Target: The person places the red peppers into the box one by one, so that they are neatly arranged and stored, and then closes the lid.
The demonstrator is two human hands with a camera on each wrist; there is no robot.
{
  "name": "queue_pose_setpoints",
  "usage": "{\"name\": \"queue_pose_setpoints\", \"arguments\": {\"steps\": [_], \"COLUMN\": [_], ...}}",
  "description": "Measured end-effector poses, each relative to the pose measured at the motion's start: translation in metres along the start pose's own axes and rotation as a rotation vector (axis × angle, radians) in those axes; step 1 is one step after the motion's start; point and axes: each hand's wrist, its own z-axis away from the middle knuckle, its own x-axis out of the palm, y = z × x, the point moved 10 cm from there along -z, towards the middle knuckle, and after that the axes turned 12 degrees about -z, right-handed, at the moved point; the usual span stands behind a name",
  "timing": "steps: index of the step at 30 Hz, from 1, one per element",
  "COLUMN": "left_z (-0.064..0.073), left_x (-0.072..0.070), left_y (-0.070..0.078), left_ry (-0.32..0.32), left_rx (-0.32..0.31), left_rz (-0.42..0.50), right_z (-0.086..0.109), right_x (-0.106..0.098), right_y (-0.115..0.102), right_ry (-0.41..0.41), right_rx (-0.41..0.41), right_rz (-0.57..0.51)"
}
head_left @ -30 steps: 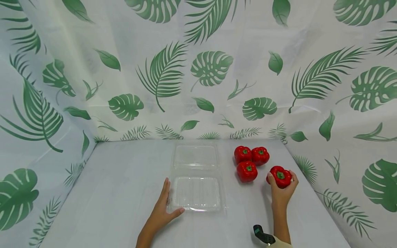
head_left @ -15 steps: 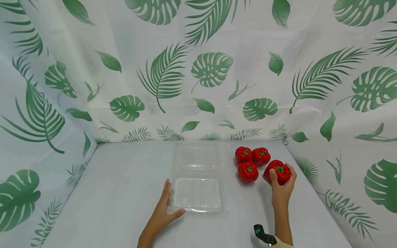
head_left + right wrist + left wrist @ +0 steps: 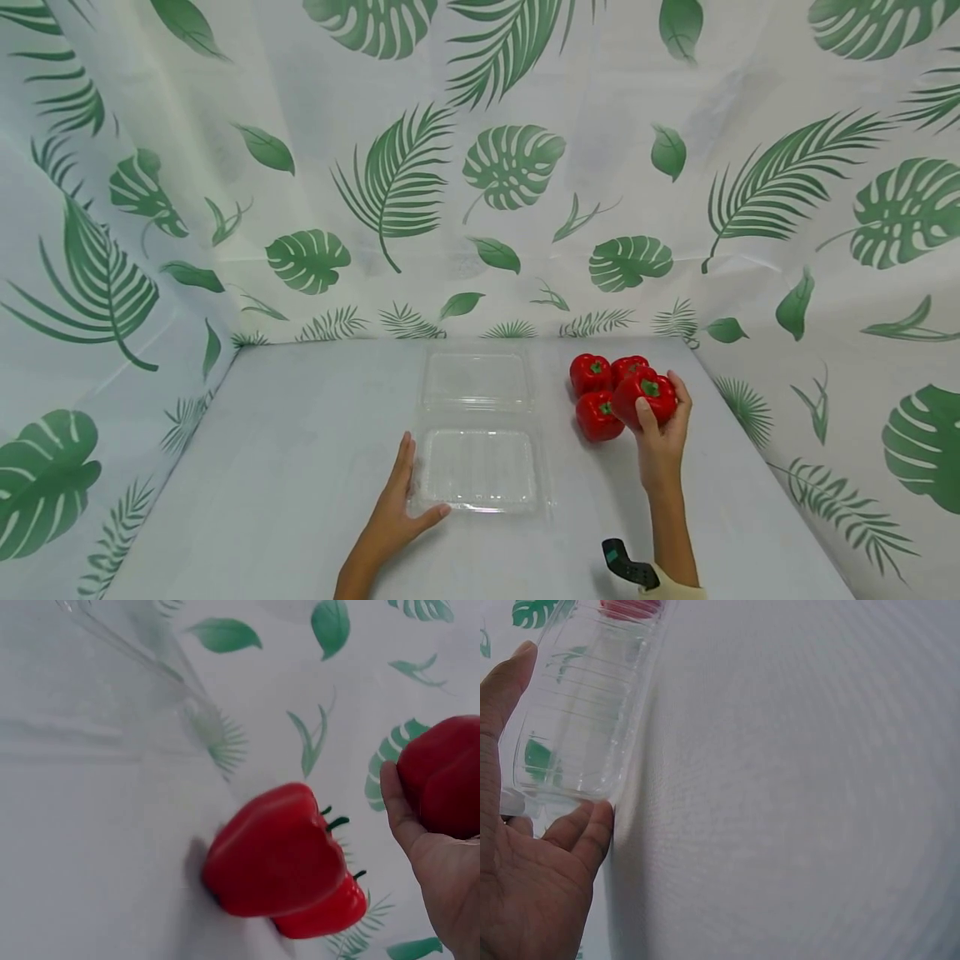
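Note:
In the head view my right hand (image 3: 663, 446) grips a red bell pepper (image 3: 643, 397) by its sides, green stem facing up. It overlaps a group of three more peppers: one at the front (image 3: 597, 418), one at the back left (image 3: 588, 373) and one at the back right (image 3: 627, 365), partly hidden. A clear plastic clamshell box (image 3: 480, 468) lies unfolded, lid (image 3: 477, 379) behind its base. Beside the base's left front corner is my left hand (image 3: 393, 508), fingers straight along the side and thumb at the front rim. The left wrist view shows those fingertips (image 3: 600, 814) right at the box's edge.
A white table (image 3: 292, 458) carries everything. Leaf-printed sheeting (image 3: 420, 183) rises behind it and on both sides. A black strap-like device (image 3: 628, 567) sits at the right wrist, by a pale sleeve (image 3: 671, 590).
My right hand has lifted the pepper and carried it left and away from me, toward the other peppers. My left hand has stayed at the box.

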Motion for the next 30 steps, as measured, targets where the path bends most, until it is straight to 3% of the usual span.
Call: {"name": "queue_pose_setpoints", "arguments": {"steps": [15,21,30], "left_z": [0.0,0.0,0.0], "left_x": [0.002,0.002,0.0], "left_y": [0.0,-0.001,-0.001], "left_ry": [-0.017,-0.014,-0.002], "left_rx": [-0.012,-0.017,-0.006], "left_rz": [0.012,0.01,0.037], "right_z": [0.015,0.029,0.053], "right_x": [0.054,0.081,0.124], "right_y": [0.033,0.051,0.071], "right_ry": [-0.192,-0.34,-0.541], "right_rx": [0.083,0.113,0.079], "right_rz": [0.194,0.31,0.488]}}
